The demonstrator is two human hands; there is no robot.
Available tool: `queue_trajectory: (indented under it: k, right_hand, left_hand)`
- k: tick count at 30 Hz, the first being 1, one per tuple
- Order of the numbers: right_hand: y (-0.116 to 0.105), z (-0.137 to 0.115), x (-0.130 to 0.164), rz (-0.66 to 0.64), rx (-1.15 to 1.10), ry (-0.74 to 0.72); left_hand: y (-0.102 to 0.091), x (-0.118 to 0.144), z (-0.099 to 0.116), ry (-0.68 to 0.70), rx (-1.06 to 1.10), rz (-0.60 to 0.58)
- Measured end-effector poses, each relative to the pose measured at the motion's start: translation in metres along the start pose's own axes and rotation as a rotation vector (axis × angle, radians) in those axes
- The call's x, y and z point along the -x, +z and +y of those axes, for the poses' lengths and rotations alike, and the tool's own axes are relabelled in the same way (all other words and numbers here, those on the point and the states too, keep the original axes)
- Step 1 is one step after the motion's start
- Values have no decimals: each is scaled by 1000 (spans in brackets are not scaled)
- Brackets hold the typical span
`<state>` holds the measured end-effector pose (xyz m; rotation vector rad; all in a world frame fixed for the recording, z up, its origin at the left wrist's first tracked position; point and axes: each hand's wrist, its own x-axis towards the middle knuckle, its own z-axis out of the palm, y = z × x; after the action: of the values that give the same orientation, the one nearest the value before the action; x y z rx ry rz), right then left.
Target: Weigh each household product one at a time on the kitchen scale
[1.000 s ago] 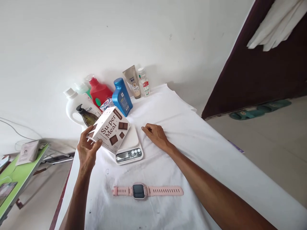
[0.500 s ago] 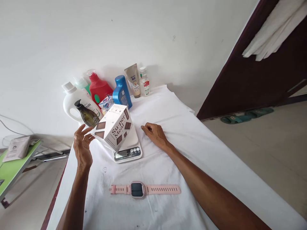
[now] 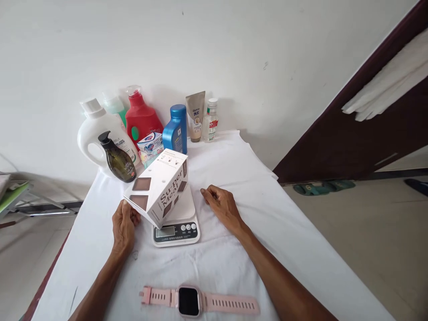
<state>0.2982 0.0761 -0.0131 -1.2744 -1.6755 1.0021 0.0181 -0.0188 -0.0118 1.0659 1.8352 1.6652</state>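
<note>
A white "Su-per Meal" box (image 3: 157,187) lies slantwise on a white kitchen scale (image 3: 179,234), its near left end jutting past the platform. My left hand (image 3: 124,225) rests on the cloth by that end, fingers curled in, the thumb close to the box's corner; whether they touch I cannot tell. To the right of the scale, my right hand (image 3: 222,205) lies on the cloth in a loose fist, apart from box and scale. A pink smartwatch (image 3: 189,301) is stretched out flat in front of the scale. The scale's display is unreadable.
At the back by the wall stand a white jug (image 3: 92,129), a dark pump bottle (image 3: 120,162), a red bottle (image 3: 143,116), a soap box (image 3: 150,143), a blue bottle (image 3: 175,133), a tube (image 3: 195,118) and a clear bottle (image 3: 211,122). White cloth (image 3: 267,249) covers the table.
My left hand has come down from beside the box's upper left with its fingers spread, and now is curled on the cloth. My right hand stays beside the scale. The view has shifted slightly.
</note>
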Motion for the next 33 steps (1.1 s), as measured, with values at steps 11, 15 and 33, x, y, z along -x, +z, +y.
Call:
queue_trajectory:
  k: [11,15,33]
  right_hand:
    - [0,2,-3,-13,-18,41]
    - [0,1,4,-7,-80,65]
    - [-33,29,-218,447,234,83]
  left_hand:
    - [3,-3,19,-49,-214,-39]
    - [3,-3,19,-53,-241,-48]
    - [3,-10,16,-38,-201,-95]
